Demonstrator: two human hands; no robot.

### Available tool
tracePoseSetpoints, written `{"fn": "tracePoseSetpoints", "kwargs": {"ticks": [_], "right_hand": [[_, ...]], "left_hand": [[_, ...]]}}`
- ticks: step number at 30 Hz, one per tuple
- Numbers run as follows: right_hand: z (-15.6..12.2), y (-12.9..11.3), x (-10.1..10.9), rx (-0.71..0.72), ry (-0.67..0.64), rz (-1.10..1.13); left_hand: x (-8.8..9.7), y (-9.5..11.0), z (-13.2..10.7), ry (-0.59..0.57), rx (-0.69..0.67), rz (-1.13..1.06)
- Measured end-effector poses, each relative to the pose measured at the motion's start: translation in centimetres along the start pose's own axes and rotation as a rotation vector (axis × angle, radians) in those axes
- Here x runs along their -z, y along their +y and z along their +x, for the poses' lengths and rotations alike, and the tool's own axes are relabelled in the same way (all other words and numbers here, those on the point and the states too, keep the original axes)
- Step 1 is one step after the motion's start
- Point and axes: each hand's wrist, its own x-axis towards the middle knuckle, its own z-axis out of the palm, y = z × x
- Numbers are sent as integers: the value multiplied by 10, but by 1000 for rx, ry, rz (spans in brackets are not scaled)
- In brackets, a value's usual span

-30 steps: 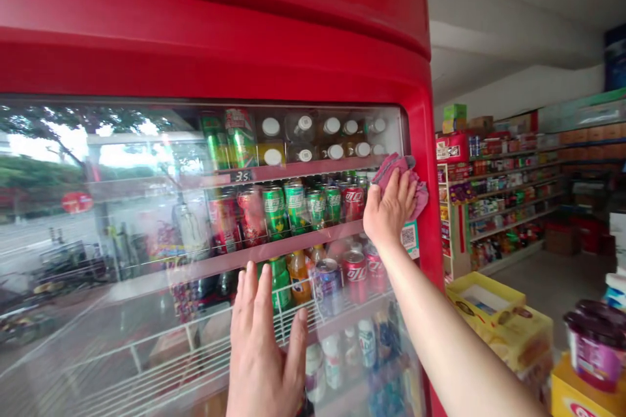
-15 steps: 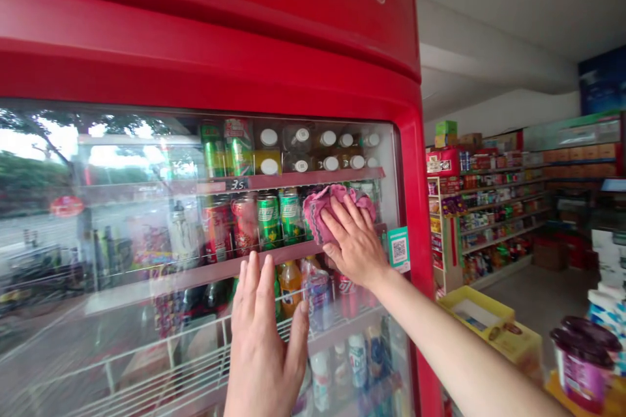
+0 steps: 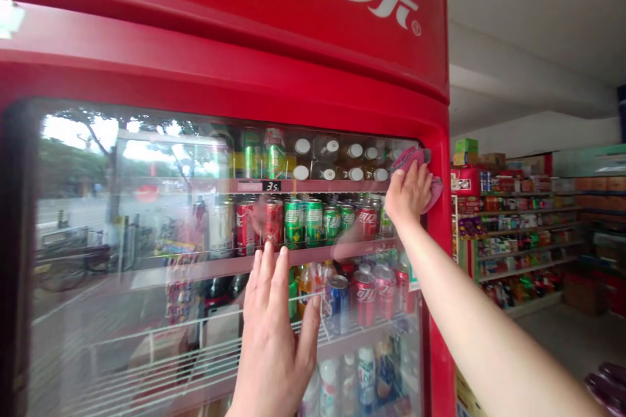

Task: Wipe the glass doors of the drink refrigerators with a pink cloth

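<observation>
My right hand (image 3: 409,194) presses a pink cloth (image 3: 434,190) against the upper right corner of the fridge, where the glass door (image 3: 147,241) meets the red frame (image 3: 437,260). The cloth bunches out above and beside the fingers. My left hand (image 3: 274,339) is raised lower down, near the middle of the glass, with its palm toward the door, fingers stretched and thumb apart. It holds nothing; whether the fingertips touch the glass I cannot tell. Behind the glass stand green cans (image 3: 294,221), red cans (image 3: 366,296) and bottles with white caps (image 3: 329,146).
A red header (image 3: 274,19) with white lettering tops the fridge. The glass mirrors a street with trees. Stocked store shelves (image 3: 528,234) run along the right, and purple-lidded containers (image 3: 611,386) show at the lower right corner.
My right hand has slid the cloth up and right across the glass to the frame's corner. My left hand stays raised in much the same pose. The view has shifted left and up.
</observation>
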Motion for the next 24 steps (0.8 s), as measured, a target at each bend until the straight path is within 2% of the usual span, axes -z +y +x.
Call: {"fn": "tracePoseSetpoints", "kwargs": {"ticks": [3, 6, 10, 12, 14, 17, 20, 22, 24], "right_hand": [[-7, -33, -8, -110, 68, 30], [-35, -62, -13, -8, 72, 31], [-92, -97, -11, 308, 5, 48], [-118, -108, -6, 532, -63, 55], [-132, -110, 1, 760, -147, 48], [-124, -96, 11, 995, -250, 18], [-91, -70, 17, 1055, -292, -22], [-63, -53, 18, 931, -263, -46], [-37, -42, 17, 668, -196, -44]], "left_hand": [[17, -16, -3, 2, 26, 25], [30, -32, -5, 20, 50, 44], [38, -47, -4, 54, 58, 53], [38, -49, -3, 52, 58, 52], [38, -50, -2, 44, 56, 49], [39, -51, 4, 42, 25, 51], [44, -53, 12, 62, -16, 60], [51, -56, 16, 79, -27, 69], [61, -61, 18, 85, -24, 79]]}}
